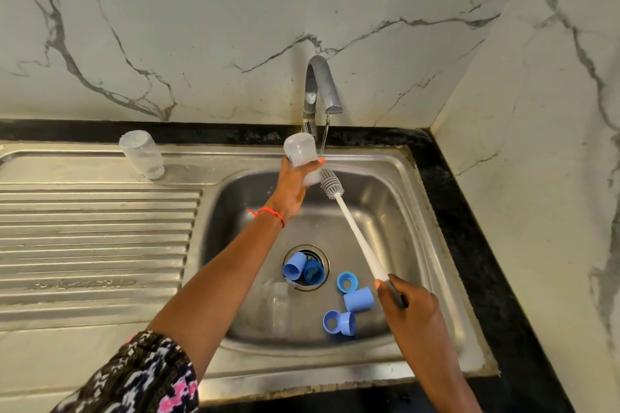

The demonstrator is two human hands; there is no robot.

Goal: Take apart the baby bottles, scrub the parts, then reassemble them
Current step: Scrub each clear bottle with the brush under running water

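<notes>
My left hand (291, 186) grips a clear bottle body (301, 151), bottom end up, beside the running water under the tap (320, 87). My right hand (407, 303) holds the white handle of a bottle brush; its grey bristle head (329, 185) sits just at the bottle's lower opening. A second clear bottle body (142, 154) stands upside down on the drainboard. A third clear bottle (278, 307) lies in the basin. Blue caps and rings lie in the basin: one cap (293, 265) and another blue part (313, 271) on the drain, a ring (347, 282), a cap (359, 299), and a ring with a cap (339, 322).
The steel sink (432, 245) has a ribbed drainboard (94, 238) on the left. A black counter edge (476, 245) runs along the right and back. Marble walls close in behind and at the right.
</notes>
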